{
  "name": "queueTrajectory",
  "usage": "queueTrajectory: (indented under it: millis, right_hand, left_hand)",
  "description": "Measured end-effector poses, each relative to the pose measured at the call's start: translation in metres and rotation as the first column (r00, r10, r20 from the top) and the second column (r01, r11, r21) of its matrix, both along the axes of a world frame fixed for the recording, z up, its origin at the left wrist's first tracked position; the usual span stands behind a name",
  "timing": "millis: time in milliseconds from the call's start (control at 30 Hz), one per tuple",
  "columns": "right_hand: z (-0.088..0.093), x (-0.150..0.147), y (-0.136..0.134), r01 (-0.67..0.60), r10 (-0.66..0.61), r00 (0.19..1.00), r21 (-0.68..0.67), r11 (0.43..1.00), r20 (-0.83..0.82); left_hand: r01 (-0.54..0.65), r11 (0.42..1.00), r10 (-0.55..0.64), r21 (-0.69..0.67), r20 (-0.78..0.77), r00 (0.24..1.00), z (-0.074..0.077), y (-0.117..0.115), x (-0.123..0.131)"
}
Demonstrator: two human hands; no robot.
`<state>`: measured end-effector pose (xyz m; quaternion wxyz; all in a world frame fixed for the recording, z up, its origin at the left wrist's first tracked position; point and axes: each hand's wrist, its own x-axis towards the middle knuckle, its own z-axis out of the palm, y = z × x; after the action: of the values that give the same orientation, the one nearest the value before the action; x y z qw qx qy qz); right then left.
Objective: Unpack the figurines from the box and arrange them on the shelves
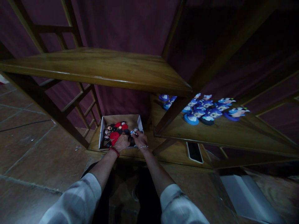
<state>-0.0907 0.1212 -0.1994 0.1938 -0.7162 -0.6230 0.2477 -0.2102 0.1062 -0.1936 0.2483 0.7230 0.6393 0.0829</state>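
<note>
A shallow cardboard box (101, 137) with white outer sides stands on the low shelf, holding several small figurines (114, 135) in red and black, some lying on their sides. Both hands are inside its right half, close together. My right hand (140, 140) pinches a small blue-and-white figurine (134, 131) near the box's right wall. My left hand (122, 142) is curled beside a dark shape in the box; its fingertips are partly hidden, and what they hold cannot be made out.
Several blue-and-white figurines (206, 113) on round bases stand on the middle shelf (224, 132) to the right. A phone (194, 152) lies on the low shelf. A wooden upper shelf (98, 67) overhangs the box, and a slanted post (171, 115) stands right of it. A grey-white flat carton (247, 194) lies lower right.
</note>
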Motion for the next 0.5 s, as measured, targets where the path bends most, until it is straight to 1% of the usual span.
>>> queueTrajectory:
  millis: [167, 333, 400, 500]
  right_hand:
    - [0.0036, 0.0000, -0.0008, 0.030, -0.030, 0.999, -0.001, 1.000, -0.038]
    - [0.0028, 0.0018, -0.0011, 0.038, -0.036, 0.997, 0.040, 0.998, -0.067]
    - [0.0004, 0.0024, -0.0009, 0.036, -0.033, 0.997, 0.048, 0.998, -0.068]
    - [-0.0035, 0.0030, -0.0008, 0.029, -0.025, 0.996, 0.047, 0.998, -0.091]
  left_hand:
    - [0.007, 1.000, -0.007, 0.022, 0.019, 1.000, 0.0022, 0.0007, -0.0011]
    - [-0.018, 0.998, 0.017, 0.057, 0.030, 0.999, 0.0027, 0.0029, -0.0033]
    - [-0.058, 0.998, 0.057, 0.022, 0.059, 0.997, 0.0011, 0.0044, -0.0044]
    - [-0.130, 0.982, 0.152, -0.134, 0.177, 0.972, -0.0032, 0.0069, -0.0064]
